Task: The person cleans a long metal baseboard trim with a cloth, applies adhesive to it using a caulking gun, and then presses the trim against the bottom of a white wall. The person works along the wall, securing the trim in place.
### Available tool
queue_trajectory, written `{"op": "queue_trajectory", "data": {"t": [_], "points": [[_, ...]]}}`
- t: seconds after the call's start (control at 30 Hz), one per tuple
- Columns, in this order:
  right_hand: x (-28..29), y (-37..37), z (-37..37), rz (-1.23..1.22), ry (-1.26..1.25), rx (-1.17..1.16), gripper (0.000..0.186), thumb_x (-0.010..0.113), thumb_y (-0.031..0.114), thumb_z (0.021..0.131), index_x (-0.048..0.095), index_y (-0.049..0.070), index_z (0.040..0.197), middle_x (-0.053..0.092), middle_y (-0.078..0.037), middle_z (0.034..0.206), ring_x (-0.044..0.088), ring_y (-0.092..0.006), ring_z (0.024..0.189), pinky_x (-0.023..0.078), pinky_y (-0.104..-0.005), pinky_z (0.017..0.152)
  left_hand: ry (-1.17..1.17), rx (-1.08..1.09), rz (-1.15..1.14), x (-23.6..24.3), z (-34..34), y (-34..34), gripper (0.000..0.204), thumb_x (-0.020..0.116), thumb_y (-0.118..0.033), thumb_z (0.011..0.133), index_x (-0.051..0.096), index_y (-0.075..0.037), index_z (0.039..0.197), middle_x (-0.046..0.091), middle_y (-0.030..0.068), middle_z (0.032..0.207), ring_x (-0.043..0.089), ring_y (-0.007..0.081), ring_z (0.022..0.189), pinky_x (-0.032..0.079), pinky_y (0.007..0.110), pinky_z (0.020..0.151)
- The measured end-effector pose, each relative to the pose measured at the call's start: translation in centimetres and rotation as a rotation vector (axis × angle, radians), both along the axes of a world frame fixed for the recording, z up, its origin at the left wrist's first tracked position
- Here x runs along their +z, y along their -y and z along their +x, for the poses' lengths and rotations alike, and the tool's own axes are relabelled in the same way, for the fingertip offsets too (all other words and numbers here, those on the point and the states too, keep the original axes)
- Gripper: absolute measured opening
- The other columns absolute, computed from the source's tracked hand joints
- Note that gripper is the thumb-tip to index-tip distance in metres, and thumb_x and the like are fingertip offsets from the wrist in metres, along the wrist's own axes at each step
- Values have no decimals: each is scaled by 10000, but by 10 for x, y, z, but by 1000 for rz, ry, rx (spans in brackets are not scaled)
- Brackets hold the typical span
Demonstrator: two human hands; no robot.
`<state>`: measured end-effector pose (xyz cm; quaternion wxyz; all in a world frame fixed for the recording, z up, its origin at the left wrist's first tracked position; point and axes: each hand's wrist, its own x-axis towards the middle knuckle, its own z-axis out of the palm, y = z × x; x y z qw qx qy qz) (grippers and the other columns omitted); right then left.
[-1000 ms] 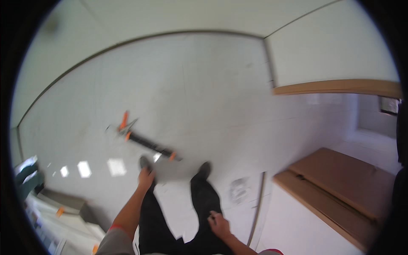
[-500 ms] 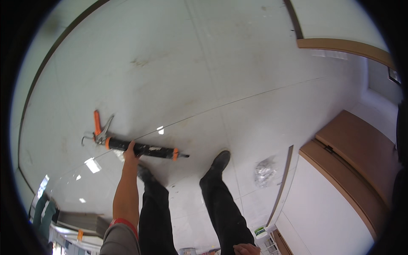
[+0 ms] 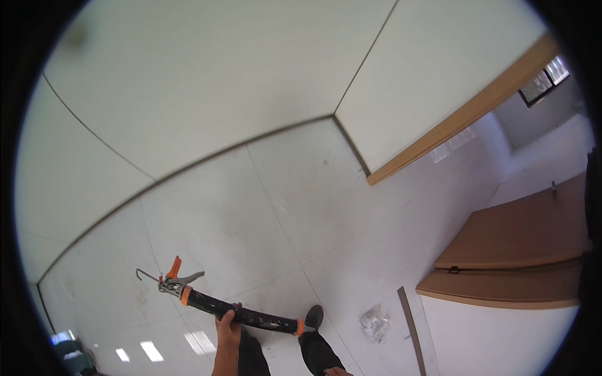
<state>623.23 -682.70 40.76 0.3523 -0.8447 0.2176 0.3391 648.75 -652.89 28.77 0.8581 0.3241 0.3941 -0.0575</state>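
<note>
My left hand (image 3: 227,327) is wrapped round the black barrel of a caulking gun (image 3: 266,321), about halfway along. The gun slants across in front of my legs. Its orange handle, grey trigger and hooked rod point to the upper left, and its orange front cap is at the right, over my shoe. White smears mark the barrel. Just a small part of my right hand (image 3: 337,372) shows at the lower edge, near my right thigh; its fingers are mostly cut off, and I see nothing in it.
Pale tiled floor (image 3: 251,194) runs to a white wall (image 3: 207,75) with dark skirting. A wooden door frame (image 3: 464,113) ends that wall at the right. Nearer stands an open brown door (image 3: 514,241). Crumpled clear plastic (image 3: 375,324) lies by a dark strip (image 3: 411,332).
The view has tilted up and forward, so the wall and its corner now show. The caulking gun, still in my left hand, sits lower in the picture and slopes more down to the right.
</note>
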Motion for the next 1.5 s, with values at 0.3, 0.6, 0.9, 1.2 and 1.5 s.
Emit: {"op": "queue_trajectory", "data": {"t": [0.3, 0.6, 0.9, 1.2, 1.5], "points": [[-97, -3, -149, -288, 392, -158, 420, 604, 228, 942, 569, 10, 1301, 646, -211, 1210, 633, -382, 1068, 513, -460, 945, 346, -335, 154, 67, -15, 18, 430, 671, 81, 805, 504, 3, 1193, 640, 108, 1045, 676, 249, 995, 536, 397, 961], [94, -74, -212, -315, 344, -824, 437, 637, 177, 915, 548, -2, 1303, 691, -192, 1106, 683, -318, 894, 556, -423, 787, 596, -1083, 783, 250, 29, 13, 530, 807, -112, 704, 565, -43, 1171, 640, 75, 983, 640, 158, 890, 537, 337, 798], [320, 4, -88, -420, 951, -966, 790, 784, 88, 825, 368, -36, 1485, 418, -216, 1521, 451, -340, 1384, 452, -430, 1074, 1269, -1651, 953, 380, -15, 99, 541, 739, -88, 635, 615, -25, 1157, 639, 139, 1033, 644, 344, 936, 514, 385, 847], [447, -29, 4, -726, 757, -381, 866, 885, 279, 652, 512, 134, 1420, 516, -110, 1443, 482, -327, 1322, 347, -488, 1164, 1465, -2356, 428, 478, 99, 138, 577, 788, -112, 635, 624, -45, 1185, 659, 121, 1070, 656, 291, 988, 515, 364, 895], [529, -93, 55, 427, 382, -1361, 245, 764, 274, 879, 677, 61, 965, 629, -50, 754, 596, -132, 647, 474, -281, 580, 1984, -2315, 477, 597, 171, 221, 513, 812, -243, 646, 645, -115, 1114, 631, 94, 974, 630, 322, 915, 506, 417, 801]]}}
